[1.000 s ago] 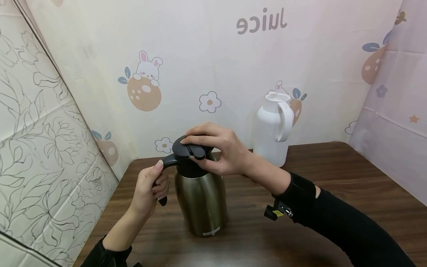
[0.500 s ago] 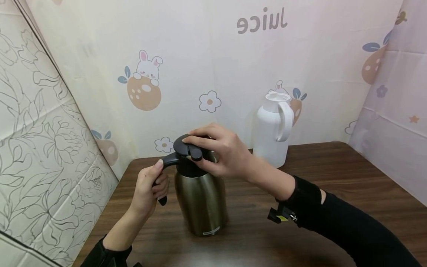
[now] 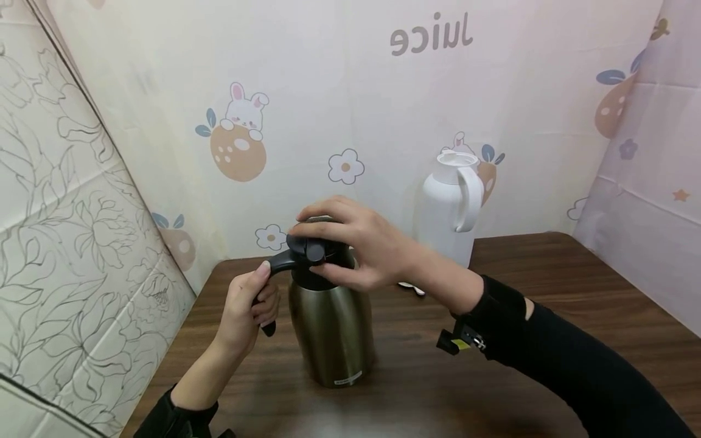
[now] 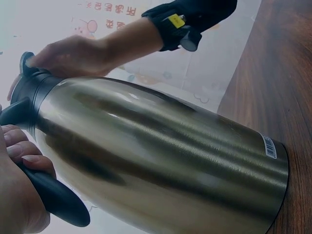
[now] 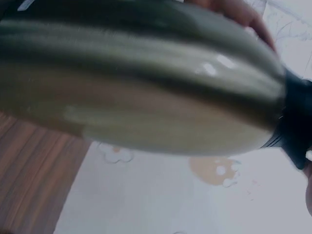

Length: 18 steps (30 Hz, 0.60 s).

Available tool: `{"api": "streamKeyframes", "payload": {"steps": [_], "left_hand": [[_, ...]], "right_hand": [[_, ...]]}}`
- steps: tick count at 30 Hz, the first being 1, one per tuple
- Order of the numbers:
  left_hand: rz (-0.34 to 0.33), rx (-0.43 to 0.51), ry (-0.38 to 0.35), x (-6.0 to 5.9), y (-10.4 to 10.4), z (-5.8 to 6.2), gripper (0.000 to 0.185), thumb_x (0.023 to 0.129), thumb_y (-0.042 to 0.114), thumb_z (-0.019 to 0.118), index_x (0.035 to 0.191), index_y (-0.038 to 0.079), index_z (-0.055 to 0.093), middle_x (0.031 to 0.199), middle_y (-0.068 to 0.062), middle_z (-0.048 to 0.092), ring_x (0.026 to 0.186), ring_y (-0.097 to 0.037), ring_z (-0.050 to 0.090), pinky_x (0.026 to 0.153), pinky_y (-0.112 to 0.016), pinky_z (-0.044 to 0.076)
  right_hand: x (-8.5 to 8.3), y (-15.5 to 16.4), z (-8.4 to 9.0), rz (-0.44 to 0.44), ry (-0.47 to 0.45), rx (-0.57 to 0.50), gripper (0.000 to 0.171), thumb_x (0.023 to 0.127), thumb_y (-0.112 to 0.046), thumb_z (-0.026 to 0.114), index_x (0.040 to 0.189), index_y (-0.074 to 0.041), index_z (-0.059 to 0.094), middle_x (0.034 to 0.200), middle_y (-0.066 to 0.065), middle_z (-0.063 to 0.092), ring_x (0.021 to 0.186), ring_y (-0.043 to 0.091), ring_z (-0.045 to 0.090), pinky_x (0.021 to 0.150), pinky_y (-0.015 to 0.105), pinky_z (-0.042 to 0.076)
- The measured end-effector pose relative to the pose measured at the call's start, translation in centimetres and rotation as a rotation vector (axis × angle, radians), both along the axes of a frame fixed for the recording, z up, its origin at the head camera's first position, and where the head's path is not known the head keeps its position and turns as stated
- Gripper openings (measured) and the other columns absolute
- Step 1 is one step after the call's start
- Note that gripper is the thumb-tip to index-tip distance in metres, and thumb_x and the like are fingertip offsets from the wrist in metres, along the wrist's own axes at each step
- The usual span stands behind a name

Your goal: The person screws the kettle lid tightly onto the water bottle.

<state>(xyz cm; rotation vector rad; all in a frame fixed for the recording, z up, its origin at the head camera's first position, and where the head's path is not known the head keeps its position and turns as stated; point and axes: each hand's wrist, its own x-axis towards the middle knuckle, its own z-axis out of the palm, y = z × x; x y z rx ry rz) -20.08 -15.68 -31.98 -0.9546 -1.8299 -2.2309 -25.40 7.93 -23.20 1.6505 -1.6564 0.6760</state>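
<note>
steel flask (image 3: pixel 331 328), upright, black lid (image 3: pixel 309 246) seemingly on

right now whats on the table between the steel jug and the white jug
Mostly the right hand and its forearm; below the wrist a small white object lies on the table, too hidden to identify. Head view.

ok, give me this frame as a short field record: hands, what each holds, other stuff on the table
left hand: grips the black handle of the steel jug
right hand: curled over the black lid, thumb at its front
steel jug: upright on the wooden table
white jug: upright at the back of the table, handle toward the camera, apart from both hands
backdrop: printed cloth with rabbits, flowers, mirrored "Juice"
</note>
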Motion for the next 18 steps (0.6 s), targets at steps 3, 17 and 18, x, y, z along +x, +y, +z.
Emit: {"api": "streamKeyframes", "payload": {"steps": [3, 17, 18], "left_hand": [[0.005, 0.0, 0.001, 0.1, 0.0, -0.1, 0.048, 0.106, 0.021, 0.035, 0.06, 0.011, 0.026, 0.047, 0.0, 0.021, 0.037, -0.017, 0.017, 0.033, -0.026, 0.019], [0.003, -0.001, -0.007, 0.0, 0.0, 0.0, 0.048, 0.107, 0.022, 0.035, 0.06, 0.011, 0.026, 0.047, 0.001, 0.022, 0.036, -0.017, 0.017, 0.033, -0.025, 0.02], [0.003, -0.002, -0.007, 0.0, 0.0, 0.0, 0.048, 0.107, 0.022, 0.034, 0.06, 0.011, 0.026, 0.047, 0.001, 0.022, 0.036, -0.017, 0.017, 0.033, -0.025, 0.02]], "right_hand": [[-0.9, -0.4, 0.0, 0.099, 0.032, 0.019, 0.045, 0.092, -0.034, 0.051, 0.124, -0.006, 0.064, 0.123, 0.011, 0.06, 0.115, 0.021, 0.056, 0.099, 0.036, 0.044], [-1.8, -0.7, -0.9, 0.058, 0.091, 0.086, 0.059, 0.101, -0.047, 0.031, 0.132, -0.005, 0.058, 0.13, 0.01, 0.059, 0.124, 0.021, 0.052, 0.108, 0.036, 0.038], [-1.7, -0.7, -1.0, 0.042, 0.091, 0.082, 0.057, 0.102, -0.046, 0.031, 0.131, -0.006, 0.059, 0.129, 0.009, 0.059, 0.124, 0.021, 0.052, 0.108, 0.035, 0.038]]}}
